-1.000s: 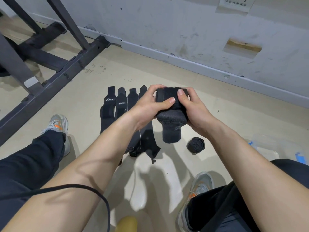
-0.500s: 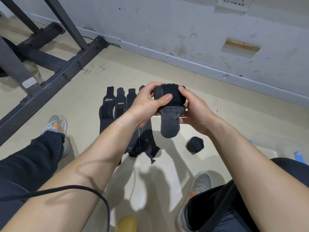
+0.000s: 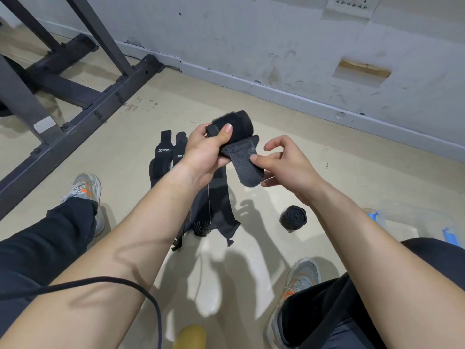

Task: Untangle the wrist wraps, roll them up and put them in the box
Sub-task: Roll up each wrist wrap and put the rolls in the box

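Note:
My left hand (image 3: 205,153) grips a black wrist wrap roll (image 3: 237,125), thumb pressed on its side, held above the floor. The roll's loose grey end flap (image 3: 245,166) hangs down to the right, and my right hand (image 3: 283,162) pinches it between thumb and fingers. Several unrolled black wrist wraps (image 3: 164,157) lie flat side by side on the floor below my hands. One finished black roll (image 3: 293,217) sits on the floor to the right. The clear plastic box (image 3: 402,222) with blue clips is at the right edge, partly hidden behind my right knee.
A dark metal rack frame (image 3: 83,112) runs across the floor at the left. The grey wall (image 3: 276,46) and its baseboard are just beyond the wraps. My legs and grey-orange shoes (image 3: 86,190) flank the work area. A black cable (image 3: 100,283) crosses my left forearm.
My right hand came off the roll and now pinches the loose end flap, pulled out to the right. My left hand keeps the roll, turned slightly and raised.

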Demonstrator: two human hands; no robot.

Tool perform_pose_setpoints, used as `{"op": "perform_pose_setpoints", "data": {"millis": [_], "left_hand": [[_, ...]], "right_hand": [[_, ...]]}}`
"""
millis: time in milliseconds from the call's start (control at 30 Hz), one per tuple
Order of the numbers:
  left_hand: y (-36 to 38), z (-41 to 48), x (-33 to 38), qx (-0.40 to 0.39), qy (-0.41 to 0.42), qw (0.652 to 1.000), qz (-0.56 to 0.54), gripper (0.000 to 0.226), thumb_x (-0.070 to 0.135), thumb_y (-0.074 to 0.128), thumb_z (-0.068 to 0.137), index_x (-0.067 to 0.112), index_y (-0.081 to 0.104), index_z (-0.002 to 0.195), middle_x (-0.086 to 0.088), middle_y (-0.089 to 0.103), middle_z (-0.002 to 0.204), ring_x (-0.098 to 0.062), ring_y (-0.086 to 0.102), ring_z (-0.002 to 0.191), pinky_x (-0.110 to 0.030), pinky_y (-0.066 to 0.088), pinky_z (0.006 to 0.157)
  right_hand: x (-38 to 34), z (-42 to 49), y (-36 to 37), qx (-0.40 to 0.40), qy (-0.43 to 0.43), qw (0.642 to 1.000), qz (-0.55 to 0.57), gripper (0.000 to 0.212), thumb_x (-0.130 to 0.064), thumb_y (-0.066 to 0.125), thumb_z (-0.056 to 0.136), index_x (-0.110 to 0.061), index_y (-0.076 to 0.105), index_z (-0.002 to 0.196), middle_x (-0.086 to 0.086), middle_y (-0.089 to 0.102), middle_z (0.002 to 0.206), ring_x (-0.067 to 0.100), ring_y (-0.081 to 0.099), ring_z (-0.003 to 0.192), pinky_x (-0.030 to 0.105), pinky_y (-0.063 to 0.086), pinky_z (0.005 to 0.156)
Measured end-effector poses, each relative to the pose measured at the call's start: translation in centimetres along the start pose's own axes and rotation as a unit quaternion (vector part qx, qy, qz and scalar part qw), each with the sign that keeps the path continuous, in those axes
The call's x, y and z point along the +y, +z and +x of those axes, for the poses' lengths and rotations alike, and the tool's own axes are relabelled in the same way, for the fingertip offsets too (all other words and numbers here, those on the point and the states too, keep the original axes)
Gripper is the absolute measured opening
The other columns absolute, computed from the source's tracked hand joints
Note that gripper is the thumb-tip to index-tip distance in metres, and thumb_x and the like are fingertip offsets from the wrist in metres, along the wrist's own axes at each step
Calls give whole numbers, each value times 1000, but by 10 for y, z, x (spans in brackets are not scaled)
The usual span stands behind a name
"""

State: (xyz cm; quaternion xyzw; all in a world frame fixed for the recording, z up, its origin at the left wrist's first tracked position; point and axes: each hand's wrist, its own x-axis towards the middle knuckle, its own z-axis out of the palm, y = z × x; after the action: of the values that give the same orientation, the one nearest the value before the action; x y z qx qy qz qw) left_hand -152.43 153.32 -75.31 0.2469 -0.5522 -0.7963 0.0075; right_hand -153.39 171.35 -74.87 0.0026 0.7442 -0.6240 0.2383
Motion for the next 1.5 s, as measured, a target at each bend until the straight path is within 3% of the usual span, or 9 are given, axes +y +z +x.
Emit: {"op": "perform_pose_setpoints", "data": {"millis": [267,400,500,667,800,1033,1200,1333,1500], "left_hand": [[-5,3,-2,20,-18,999,-22,24,17,68,99,6,61,120,-18,72,123,-31,74,107,-53,61,90],[-2,3,-9,15,35,998,51,27,15,68,99,11,57,124,-4,70,110,-18,73,90,-34,64,74],[1,2,-16,5,86,990,114,34,11,69,98,22,52,124,2,67,108,-14,70,91,-23,59,66],[1,1,-22,16,89,989,114,40,20,76,93,26,54,126,-7,65,126,-23,70,108,-26,60,72],[-3,-4,-23,28,86,987,133,44,35,82,84,35,57,120,-5,65,128,-28,67,118,-45,61,92],[3,-9,-37,-55,106,979,168,36,12,69,98,28,57,128,3,62,111,-3,66,81,-23,57,64],[5,-16,-42,-92,83,976,177,42,13,63,101,54,63,112,0,70,122,-13,68,90,-39,57,77],[6,-19,-44,-125,28,978,165,47,10,56,102,55,67,110,2,70,107,-17,66,94,-41,55,88],[12,-26,-43,-150,-17,983,103,44,8,52,94,45,74,104,0,74,103,-19,67,100,-49,55,98]], "right_hand": [[1,0,7,-34,-78,994,-69,16,-4,66,96,-17,59,90,4,55,69,19,61,65,36,60,64],[-9,-1,1,-44,-90,995,-11,16,1,61,98,-12,64,90,8,58,69,19,61,54,31,58,62],[-12,-2,-4,-52,-95,994,15,23,2,57,100,-14,71,92,17,63,85,20,65,70,30,58,66],[-16,-4,-10,-73,-48,991,-102,21,0,53,102,-6,72,98,10,65,72,22,63,58,34,62,66],[-21,-8,-13,-94,-29,989,-113,23,0,50,101,-6,72,98,13,58,60,19,56,47,32,56,59],[-27,-7,-16,-94,-53,992,60,25,5,47,100,-3,71,98,8,67,63,16,67,52,29,59,64],[-29,-8,-23,-103,-58,991,64,41,8,47,69,0,72,100,15,69,65,22,74,73,29,60,67],[-29,-8,-25,-85,-100,991,-7,22,14,67,87,-6,70,95,15,65,70,19,72,63,34,64,75],[-28,-5,-24,-29,-142,989,-41,14,0,70,92,-10,64,85,4,67,65,12,65,51,26,58,57]]}}
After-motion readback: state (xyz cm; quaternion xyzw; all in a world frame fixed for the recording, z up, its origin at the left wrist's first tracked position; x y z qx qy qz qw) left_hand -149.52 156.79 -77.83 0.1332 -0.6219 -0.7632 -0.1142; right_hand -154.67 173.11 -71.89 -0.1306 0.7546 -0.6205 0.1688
